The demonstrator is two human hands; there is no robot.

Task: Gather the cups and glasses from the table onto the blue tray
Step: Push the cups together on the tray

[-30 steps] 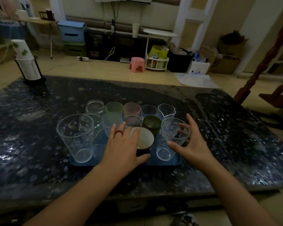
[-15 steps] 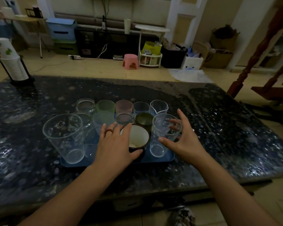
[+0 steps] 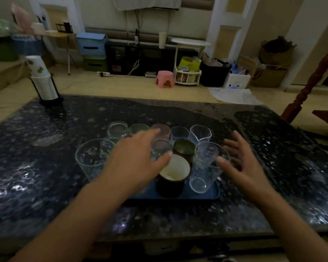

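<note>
Head view: your left hand (image 3: 138, 159) and right hand (image 3: 240, 163) hover spread, gripping nothing, blurred though. Cups crowd the blue tray (image 3: 206, 194) on the table (image 3: 45, 167). Careful: a stray sweep could topple the tall glass (image 3: 206, 167).

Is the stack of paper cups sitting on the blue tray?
No, the stack of paper cups stands on the table's far left corner, well apart from the blue tray near the hands.
</note>
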